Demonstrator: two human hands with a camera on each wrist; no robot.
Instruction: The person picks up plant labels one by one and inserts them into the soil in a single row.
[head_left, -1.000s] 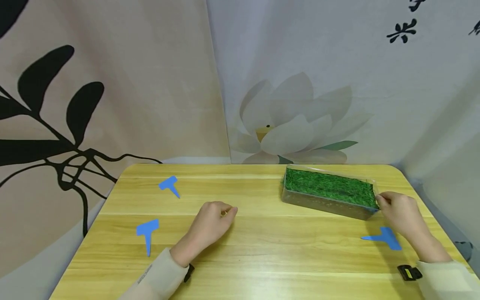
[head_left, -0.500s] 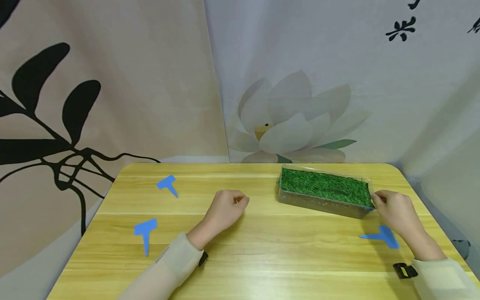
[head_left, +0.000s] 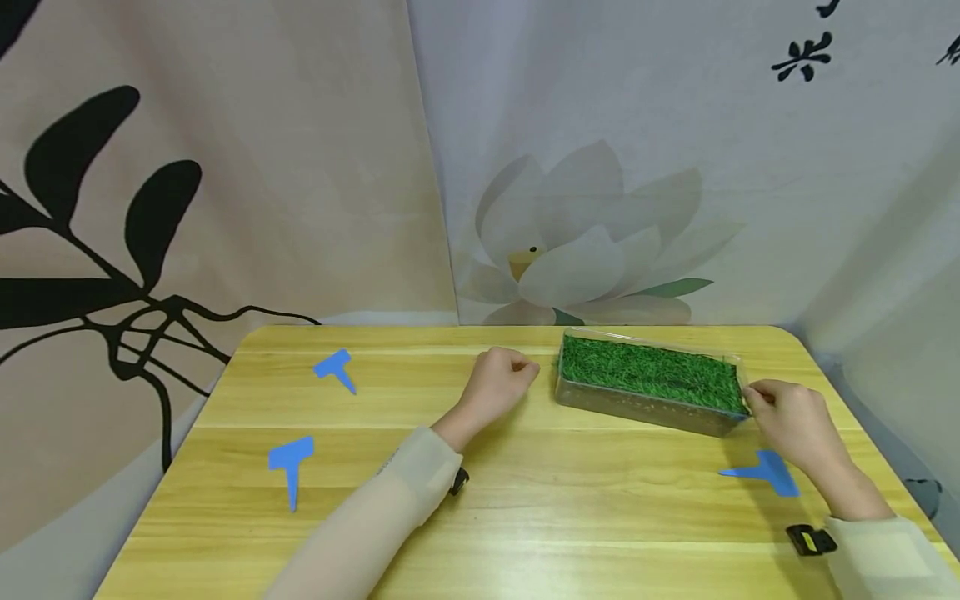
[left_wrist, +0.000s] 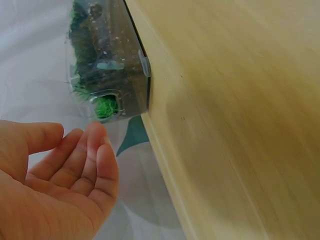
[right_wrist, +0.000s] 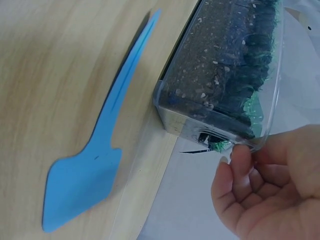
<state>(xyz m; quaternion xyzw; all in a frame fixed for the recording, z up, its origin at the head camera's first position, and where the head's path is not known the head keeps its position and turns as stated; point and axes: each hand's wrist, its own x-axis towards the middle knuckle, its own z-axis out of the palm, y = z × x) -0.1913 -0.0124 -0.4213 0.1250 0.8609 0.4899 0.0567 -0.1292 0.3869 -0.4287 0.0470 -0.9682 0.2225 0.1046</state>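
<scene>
Planter box [head_left: 645, 410]: it stood between the two hands, base apparently on the table [head_left: 525, 517], its right end at the right hand [head_left: 797, 421] and its left end just beyond the fingertips of the left hand [head_left: 495, 383]. Through my right wrist view I saw the thumb and forefinger pinching the rim of the end wall. The left hand held nothing; its fingers were loosely bent, with a narrow gap between thumb and fingertips, and it did not touch the box.

Handling, my estimate: dark, gritty fill [right_wrist: 210, 55] showed through the wall under the grass [head_left: 648, 371], so I rated the box as having some weight. I took the clear walls for thin plastic, smooth, slightly flexible and liable to crack under a hard squeeze; the grass looked soft. Best hold, I judged: both end walls together, at the rounded cutouts, each with green showing through.

Edges: the table's far edge ran close behind the box, and its right edge lay just outside the right hand. The broadest stretch of wood lay between the two forearms. One blue T-shaped tag [head_left: 772, 473] lay close on the near side of the right hand; an upper tag [head_left: 337, 368] and a lower tag [head_left: 292, 457] lay well left of the left hand.
</scene>
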